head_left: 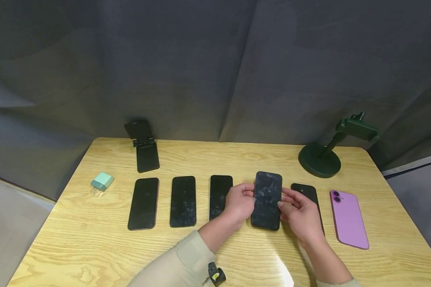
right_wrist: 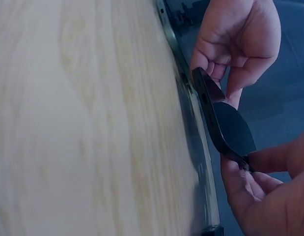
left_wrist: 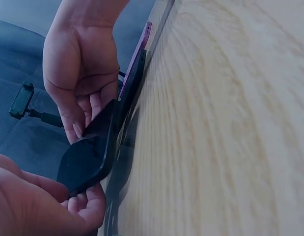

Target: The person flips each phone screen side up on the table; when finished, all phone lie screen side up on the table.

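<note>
A black smartphone (head_left: 267, 201) with a smudged screen faces up between my two hands. My left hand (head_left: 240, 202) pinches its left edge. On the opposite edge, my right hand (head_left: 301, 215) grips it, thumb on the screen side and fingers beneath. Both wrist views show the phone (left_wrist: 85, 160) raised a little off the table. Partly behind my left hand lies another black phone (head_left: 220, 193). A dark phone (head_left: 306, 191) with its camera side up is partly covered by my right hand.
Two more black phones (head_left: 143, 203) lie to the left, and a pink phone (head_left: 350, 219) lies far right. A green charger plug (head_left: 102, 181) sits at the left. Behind stand a black folding stand (head_left: 147, 155) and a dark green round-based holder (head_left: 319, 161), before a grey curtain.
</note>
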`<state>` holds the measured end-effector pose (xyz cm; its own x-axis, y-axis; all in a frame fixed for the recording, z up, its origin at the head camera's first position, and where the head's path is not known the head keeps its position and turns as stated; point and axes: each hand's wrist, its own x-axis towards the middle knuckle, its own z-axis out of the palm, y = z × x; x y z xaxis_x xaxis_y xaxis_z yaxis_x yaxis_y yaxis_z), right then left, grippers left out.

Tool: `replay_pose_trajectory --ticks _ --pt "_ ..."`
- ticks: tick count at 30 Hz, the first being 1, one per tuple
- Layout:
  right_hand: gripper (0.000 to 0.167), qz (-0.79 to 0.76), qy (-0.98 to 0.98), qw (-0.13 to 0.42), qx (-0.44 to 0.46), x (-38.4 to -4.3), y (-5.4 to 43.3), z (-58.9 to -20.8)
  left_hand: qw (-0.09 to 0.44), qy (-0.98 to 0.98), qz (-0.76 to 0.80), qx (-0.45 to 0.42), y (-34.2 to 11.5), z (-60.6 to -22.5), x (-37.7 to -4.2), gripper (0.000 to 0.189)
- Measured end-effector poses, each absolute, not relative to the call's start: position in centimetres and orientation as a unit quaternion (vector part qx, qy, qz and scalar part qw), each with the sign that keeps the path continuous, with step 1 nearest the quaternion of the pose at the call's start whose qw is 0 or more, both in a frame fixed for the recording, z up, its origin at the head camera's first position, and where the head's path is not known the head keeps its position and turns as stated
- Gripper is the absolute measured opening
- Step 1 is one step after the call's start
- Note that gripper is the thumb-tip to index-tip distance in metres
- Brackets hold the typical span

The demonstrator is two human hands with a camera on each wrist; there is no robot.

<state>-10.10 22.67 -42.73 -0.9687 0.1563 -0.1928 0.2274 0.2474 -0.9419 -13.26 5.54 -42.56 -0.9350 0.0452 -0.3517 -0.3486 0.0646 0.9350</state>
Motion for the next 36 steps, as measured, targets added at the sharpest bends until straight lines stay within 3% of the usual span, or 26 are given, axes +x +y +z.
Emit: replay_pose_trajectory --ticks 22,36 --pt "0.047 -0.544 0.830 0.092 0.080 -10.2 22.7 -42.2 0.146 0.738 0.651 -0.103 6.1 -41.9 -11.5 0.056" --pt "0.049 -0.473 0.872 0.112 0.057 -10.0 22.7 -42.2 0.160 0.737 0.649 -0.099 6.7 -41.6 -10.7 0.060"
